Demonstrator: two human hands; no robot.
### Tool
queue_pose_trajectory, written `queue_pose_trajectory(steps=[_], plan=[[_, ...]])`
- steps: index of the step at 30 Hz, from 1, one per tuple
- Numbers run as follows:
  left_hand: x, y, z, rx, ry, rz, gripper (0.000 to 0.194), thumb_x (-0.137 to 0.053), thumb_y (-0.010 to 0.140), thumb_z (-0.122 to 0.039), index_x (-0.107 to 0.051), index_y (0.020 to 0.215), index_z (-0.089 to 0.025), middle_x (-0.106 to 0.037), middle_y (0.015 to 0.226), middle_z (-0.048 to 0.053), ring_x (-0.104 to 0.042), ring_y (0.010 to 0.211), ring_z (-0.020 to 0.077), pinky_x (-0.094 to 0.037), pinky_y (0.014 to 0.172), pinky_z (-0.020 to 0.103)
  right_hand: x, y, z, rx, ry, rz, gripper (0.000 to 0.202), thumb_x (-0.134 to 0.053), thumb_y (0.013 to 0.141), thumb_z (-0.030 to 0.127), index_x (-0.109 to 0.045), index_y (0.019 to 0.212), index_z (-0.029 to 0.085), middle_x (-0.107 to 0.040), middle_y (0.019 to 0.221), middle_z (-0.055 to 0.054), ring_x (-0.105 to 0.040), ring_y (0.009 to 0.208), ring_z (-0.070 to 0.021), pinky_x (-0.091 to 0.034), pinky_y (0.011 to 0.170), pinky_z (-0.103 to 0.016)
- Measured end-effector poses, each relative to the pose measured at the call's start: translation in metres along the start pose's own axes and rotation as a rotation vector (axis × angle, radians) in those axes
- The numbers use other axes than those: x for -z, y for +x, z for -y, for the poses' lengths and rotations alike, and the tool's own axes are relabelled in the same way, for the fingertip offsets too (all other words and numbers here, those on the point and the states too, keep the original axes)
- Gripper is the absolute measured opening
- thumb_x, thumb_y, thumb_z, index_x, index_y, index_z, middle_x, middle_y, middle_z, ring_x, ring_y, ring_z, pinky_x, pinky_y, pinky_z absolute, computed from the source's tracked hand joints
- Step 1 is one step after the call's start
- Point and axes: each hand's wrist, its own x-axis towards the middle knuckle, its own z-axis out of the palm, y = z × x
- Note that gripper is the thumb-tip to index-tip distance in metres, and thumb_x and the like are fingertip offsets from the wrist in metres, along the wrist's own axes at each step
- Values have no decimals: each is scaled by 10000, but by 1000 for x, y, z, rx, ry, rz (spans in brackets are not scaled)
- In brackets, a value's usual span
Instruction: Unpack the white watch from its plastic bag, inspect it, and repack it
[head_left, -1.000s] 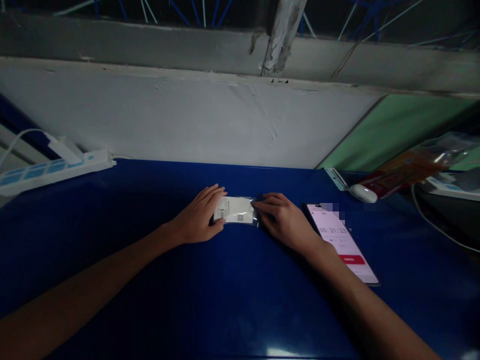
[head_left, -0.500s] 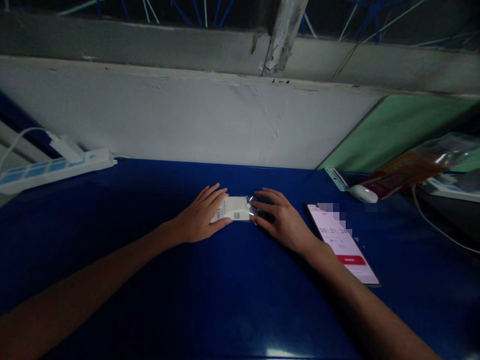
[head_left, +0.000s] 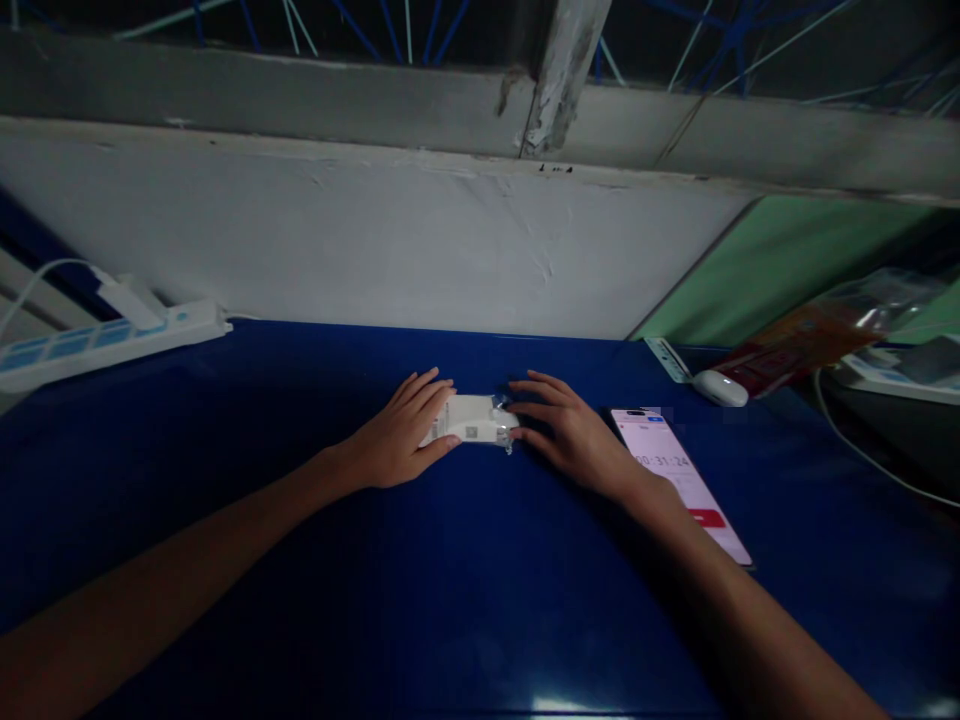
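A small, flat white packet (head_left: 474,412) with printing and a square code lies on the blue tabletop, its right end in crinkled clear plastic. My left hand (head_left: 401,432) lies over the packet's left end, fingers across the far side and thumb along the near edge, holding it against the table. At the clear end is my right hand (head_left: 574,430), fingers apart and slightly bent, with the fingertips at or just beside the plastic. A small white piece shows in that plastic by the fingertips; its kind I cannot make out.
A phone (head_left: 660,450) showing a timer lies beside my right forearm. Further right are a white oval case (head_left: 720,387), a card (head_left: 667,360) and a red-orange plastic bag (head_left: 802,335). A white power strip (head_left: 112,338) with a plug stands at the left. A pale wall (head_left: 375,240) bounds the table's back.
The clear end of the packet looks more crumpled, and the white piece in it now reaches further right. My hands have hardly moved; the whole view has shifted slightly.
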Motion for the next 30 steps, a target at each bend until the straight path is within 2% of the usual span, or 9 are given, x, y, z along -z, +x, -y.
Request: queue_pose_trajectory(steps=[2, 7, 11, 16, 19, 22, 24, 27, 30], plan=[[0, 0, 0, 8, -2, 6, 561, -436, 999, -427, -318, 1454, -121, -400, 1509, 205, -225, 1481, 342, -211, 1190, 583, 4, -1, -4, -9, -19, 3, 266, -617, 922, 293, -723, 1138, 178, -610, 1357, -151, -425, 1389, -349, -396, 1114, -578], [1, 0, 0, 11, -11, 26, 543, -413, 1013, -424, -309, 1462, -137, -400, 1512, 192, -219, 1483, 336, -205, 1190, 586, 3, -3, 0, 34, 30, 67, 435, -596, 934, 339, -601, 1338, 175, -501, 1477, -169, -344, 1444, -331, -350, 1137, -594], [1, 0, 1, -15, -17, 33, 552, -416, 1014, -411, -314, 1468, -114, -387, 1518, 200, -197, 1490, 332, -202, 1197, 569, -3, -3, 1, 57, 115, 101, 435, -587, 938, 289, -573, 1363, 197, -556, 1434, -147, -373, 1434, -295, -324, 1155, -592], [-1, 0, 3, -23, 16, 27, 578, -432, 1011, -448, -342, 1451, -83, -402, 1502, 215, -211, 1482, 348, -213, 1191, 572, -2, 1, -4, 71, 177, 45, 339, -527, 970, 314, -646, 1268, 205, -608, 1375, -135, -452, 1381, -312, -364, 1126, -599], [-1, 1, 3, -2, 27, 23, 559, -431, 1012, -447, -383, 1417, -65, -424, 1481, 229, -240, 1472, 356, -227, 1183, 576, 3, 2, -3, 19, 229, -79, 290, -471, 994, 322, -710, 1101, 198, -712, 1175, -125, -567, 1260, -313, -422, 1074, -578], [-1, 2, 4, 15, 27, 21, 551, -434, 1011, -437, -385, 1416, -66, -422, 1484, 228, -237, 1473, 358, -224, 1182, 577, 8, 2, 2, -92, 294, -296, 244, -524, 968, 366, -715, 946, 216, -721, 1056, -109, -636, 1109, -304, -472, 994, -539], [-1, 2, 5, 23, 18, 24, 562, -442, 1006, -433, -376, 1426, -66, -410, 1495, 227, -220, 1479, 359, -213, 1185, 572, 10, 3, 6, -216, 383, -469, 255, -547, 953, 423, -708, 913, 230, -707, 1028, -97, -651, 1017, -281, -492, 942, -507], [-1, 2, 5, 25, -14, 32, 567, -454, 995, -430, -383, 1434, -78, -369, 1529, 226, -182, 1491, 358, -200, 1187, 569, 9, 7, 10, -434, 757, -701, 364, -526, 934, 557, -704, 882, 244, -707, 942, -70, -666, 914, -239, -525, 888, -453], [0, 3, 4, 51, -43, 31, 614, -483, 968, -415, -348, 1467, -83, -291, 1570, 231, -151, 1500, 354, -189, 1187, 572, 10, 13, 13, -596, 1356, -790, 421, -574, 871, 641, -657, 767, 242, -724, 882, -49, -697, 859, -199, -574, 841, -376]])
